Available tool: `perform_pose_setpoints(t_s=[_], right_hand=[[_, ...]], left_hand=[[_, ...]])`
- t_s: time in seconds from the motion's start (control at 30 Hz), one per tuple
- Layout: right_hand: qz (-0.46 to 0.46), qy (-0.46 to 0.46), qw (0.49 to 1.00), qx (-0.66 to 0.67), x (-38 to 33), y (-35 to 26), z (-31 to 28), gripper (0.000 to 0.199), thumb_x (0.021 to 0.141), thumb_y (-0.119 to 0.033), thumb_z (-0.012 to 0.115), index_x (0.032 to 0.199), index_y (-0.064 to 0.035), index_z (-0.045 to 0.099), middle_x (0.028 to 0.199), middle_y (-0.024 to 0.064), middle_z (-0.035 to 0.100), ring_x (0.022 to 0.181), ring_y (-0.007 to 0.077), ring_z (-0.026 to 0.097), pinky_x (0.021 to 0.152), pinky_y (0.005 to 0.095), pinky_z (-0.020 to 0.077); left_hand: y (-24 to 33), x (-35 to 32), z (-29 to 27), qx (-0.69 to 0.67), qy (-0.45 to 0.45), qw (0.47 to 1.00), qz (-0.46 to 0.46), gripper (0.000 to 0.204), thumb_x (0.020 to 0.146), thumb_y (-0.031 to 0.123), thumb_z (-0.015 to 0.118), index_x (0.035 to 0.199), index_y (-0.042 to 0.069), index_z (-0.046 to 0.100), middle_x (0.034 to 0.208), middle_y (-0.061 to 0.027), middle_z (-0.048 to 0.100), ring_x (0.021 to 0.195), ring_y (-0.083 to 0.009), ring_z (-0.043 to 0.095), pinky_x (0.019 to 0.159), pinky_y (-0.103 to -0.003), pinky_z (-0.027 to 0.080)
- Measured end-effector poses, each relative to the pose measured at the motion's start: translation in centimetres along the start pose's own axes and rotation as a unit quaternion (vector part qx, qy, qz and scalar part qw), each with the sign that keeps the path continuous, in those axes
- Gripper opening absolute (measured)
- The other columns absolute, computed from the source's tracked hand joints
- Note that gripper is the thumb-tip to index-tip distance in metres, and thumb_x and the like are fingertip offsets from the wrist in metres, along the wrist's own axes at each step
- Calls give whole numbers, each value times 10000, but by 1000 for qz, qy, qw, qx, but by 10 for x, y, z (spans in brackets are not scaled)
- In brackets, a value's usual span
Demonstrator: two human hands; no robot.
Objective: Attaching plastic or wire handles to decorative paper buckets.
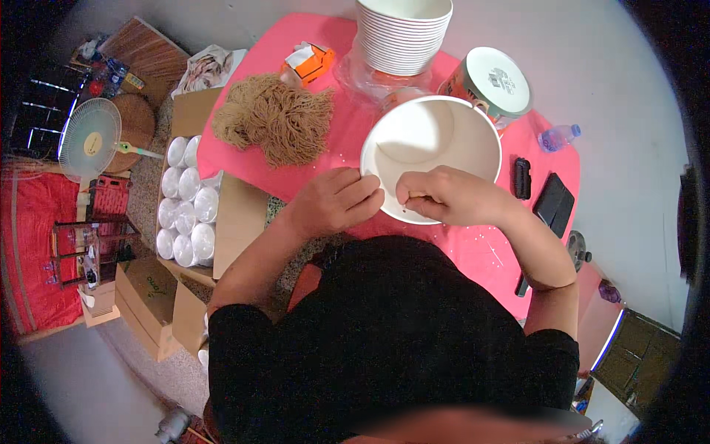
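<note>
At centre, the left hand (336,200) grips the white bucket (436,137) by its rim; beside it, the right hand (452,194) curls closed, contents unclear.

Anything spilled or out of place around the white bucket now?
Yes: small white bits lie scattered on the pink tablecloth, on the near right side of the white bucket. They look like stray debris, though too small to identify.

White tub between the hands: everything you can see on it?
The white tub is round and deep, with a thin rim and a smooth inner wall, plastic or coated card by its look. Its open mouth faces the camera; shadow crosses the inside. It is over the pink tablecloth, its base contact hidden. The left hand holds the near-left rim; the right hand is curled over the near rim.
</note>
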State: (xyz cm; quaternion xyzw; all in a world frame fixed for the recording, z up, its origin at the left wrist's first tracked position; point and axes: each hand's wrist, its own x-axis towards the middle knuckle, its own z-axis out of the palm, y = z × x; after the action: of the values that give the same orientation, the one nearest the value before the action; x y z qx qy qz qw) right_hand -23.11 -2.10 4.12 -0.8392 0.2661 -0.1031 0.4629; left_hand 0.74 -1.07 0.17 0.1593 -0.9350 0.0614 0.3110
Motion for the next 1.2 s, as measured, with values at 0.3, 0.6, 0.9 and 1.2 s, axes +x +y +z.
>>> perform_pose_setpoints(t_s=[0.3, 0.6, 0.9, 1.2], right_hand=[[20, -22, 999, 32, -1, -6, -4, 46, 856, -64, 501, 877, -53, 461, 622, 113, 493, 586, 275, 526, 574, 386, 398], [41, -28, 999, 18, 0, -3, -2, 49, 848, -60, 508, 871, -49, 466, 638, 118, 508, 606, 281, 537, 586, 388, 405], [47, -29, 998, -14, 1, -10, -6, 38, 809, -56, 543, 832, -27, 551, 662, 149, 573, 624, 305, 574, 590, 387, 432], [-3, -5, 995, -102, -2, -2, -1, 60, 776, -61, 577, 833, -45, 562, 676, 144, 582, 637, 323, 574, 574, 402, 427]], left_hand=[[0, 0, -2, -10, -13, 1000, -6, 314, 615, 117, 591, 923, 61, 561, 979, -60, 528, 739, -187, 551, 667, -310, 506], [-1, 2, -3, -4, 1, 1000, -1, 329, 606, 111, 588, 930, 58, 559, 976, -62, 534, 746, -189, 550, 677, -312, 508], [-1, 0, 0, -9, 2, 1000, 4, 308, 612, 114, 592, 913, 57, 563, 967, -62, 542, 739, -187, 550, 654, -307, 508], [0, 3, -3, -12, -4, 1000, 3, 307, 617, 118, 593, 917, 57, 566, 956, -59, 538, 715, -182, 542, 638, -303, 504]])
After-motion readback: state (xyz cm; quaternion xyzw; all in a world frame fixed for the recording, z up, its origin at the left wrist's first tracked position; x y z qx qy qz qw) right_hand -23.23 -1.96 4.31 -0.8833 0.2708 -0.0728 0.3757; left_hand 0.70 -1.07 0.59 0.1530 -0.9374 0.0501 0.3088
